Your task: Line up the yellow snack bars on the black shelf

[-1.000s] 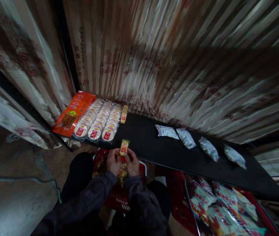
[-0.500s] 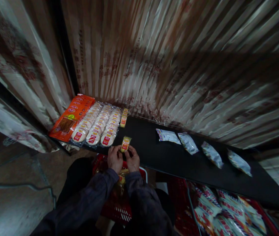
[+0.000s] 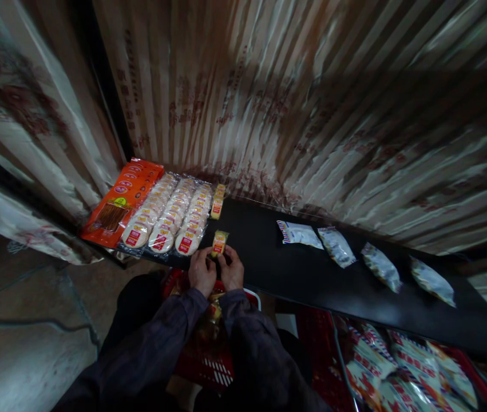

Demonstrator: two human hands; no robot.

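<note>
Two bare hands pinch a small yellow packet [image 3: 219, 243] over the front edge of a black shelf [image 3: 264, 260].
From where I stand, the left hand [image 3: 202, 272] and right hand [image 3: 232, 269] nip its lower end from either side by the fingertips; I can't tell whether it touches the shelf. Just behind it lies a short row of yellow packets [image 3: 217, 201], next to clear-wrapped round snacks [image 3: 191, 220] in three columns and an orange bag [image 3: 122, 201] at the left end. Well apart to the right, four pale packets [image 3: 336, 247] lie spaced out; below, a red basket [image 3: 217, 369] sits between the person's legs.
</note>
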